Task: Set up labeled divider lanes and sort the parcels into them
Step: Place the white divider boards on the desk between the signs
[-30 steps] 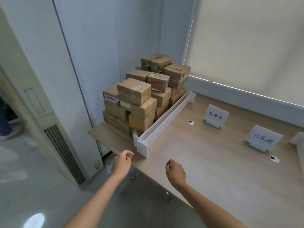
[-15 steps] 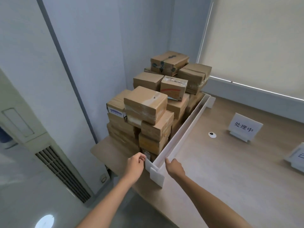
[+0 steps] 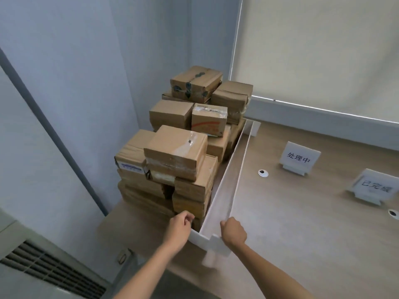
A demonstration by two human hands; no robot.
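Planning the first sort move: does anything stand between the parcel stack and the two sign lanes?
Yes. The white divider stands on edge along the right side of the parcel stack, between it and the 处理中 sign and 已完成 sign. Parcels would likely have to go over it.

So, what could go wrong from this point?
The parcel stack is uneven and stands right beside the divider; moving the divider could knock top boxes off. The divider's near end, between the left hand and right hand, sits close to the edge of the table and might slide off.
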